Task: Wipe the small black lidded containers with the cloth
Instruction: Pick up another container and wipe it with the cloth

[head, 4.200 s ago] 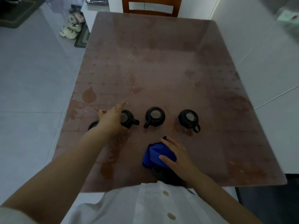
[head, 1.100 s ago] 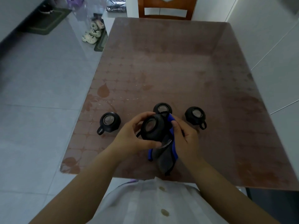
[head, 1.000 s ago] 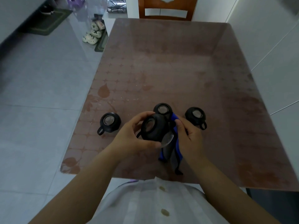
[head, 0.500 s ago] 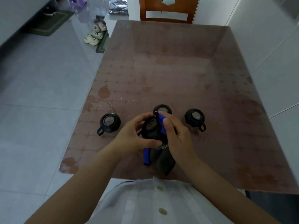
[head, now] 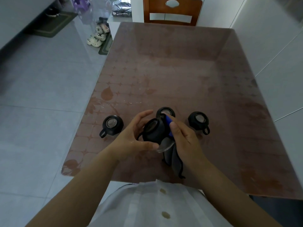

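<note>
The left hand [head: 131, 138] held one small black container [head: 155, 131] up above the near part of the table [head: 172, 71]. Its thumb was under the container and its fingers curled round the far side. The container was tipped, so its lid faced the person. The right hand [head: 185, 141] gripped the cloth [head: 173, 159] and pressed it on the right side of the container with the thumb. The cloth was blue at the top, and a dark part hung down under the hand.

Three more containers stood in a row on the table: the left container [head: 112, 125], the middle container [head: 165, 112] just behind the hands, and the right container [head: 198, 120]. A wooden chair [head: 172, 12] stood at the far end.
</note>
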The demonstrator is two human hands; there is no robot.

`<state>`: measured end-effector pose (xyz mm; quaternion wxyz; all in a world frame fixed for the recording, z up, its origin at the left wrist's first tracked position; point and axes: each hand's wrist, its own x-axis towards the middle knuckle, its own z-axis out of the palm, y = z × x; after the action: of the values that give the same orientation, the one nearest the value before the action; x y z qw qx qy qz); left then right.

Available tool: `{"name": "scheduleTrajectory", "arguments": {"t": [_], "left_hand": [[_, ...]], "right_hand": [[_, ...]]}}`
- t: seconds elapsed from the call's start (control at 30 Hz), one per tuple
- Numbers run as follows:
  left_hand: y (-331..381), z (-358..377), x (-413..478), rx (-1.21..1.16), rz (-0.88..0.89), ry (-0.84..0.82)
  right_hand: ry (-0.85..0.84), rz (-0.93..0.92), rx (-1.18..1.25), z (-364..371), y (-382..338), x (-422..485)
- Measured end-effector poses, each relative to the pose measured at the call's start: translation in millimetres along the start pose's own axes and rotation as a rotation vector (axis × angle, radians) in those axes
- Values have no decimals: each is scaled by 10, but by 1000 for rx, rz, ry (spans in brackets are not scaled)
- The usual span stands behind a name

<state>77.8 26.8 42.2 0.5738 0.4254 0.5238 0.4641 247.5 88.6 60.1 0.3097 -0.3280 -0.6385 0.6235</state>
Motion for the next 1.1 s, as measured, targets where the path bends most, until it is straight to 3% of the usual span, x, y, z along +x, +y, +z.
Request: {"name": "scheduleTrajectory", "arguments": {"t": [0.1, 0.23, 0.43, 0.6, 0.73, 0.93, 1.1], "left_hand": [[41, 24, 6, -7, 29, 20], [65, 43, 8, 12, 44, 21], [97, 30, -6, -5, 38, 5], [173, 38, -45, -38, 86, -64], [221, -11, 5, 59, 95, -99], [197, -24, 38, 338, -3, 179], [233, 146, 73, 299, 6, 331]], "right_hand": [[-21, -50, -70, 49, -18, -30], [10, 45, 0, 6, -42, -2], [-103, -76, -295, 7, -61, 21], [-92, 98, 74, -26, -91, 37], [-56, 118, 184, -15, -68, -19], [44, 46, 195, 21, -5, -47], [197, 36, 140, 51, 16, 11]]}}
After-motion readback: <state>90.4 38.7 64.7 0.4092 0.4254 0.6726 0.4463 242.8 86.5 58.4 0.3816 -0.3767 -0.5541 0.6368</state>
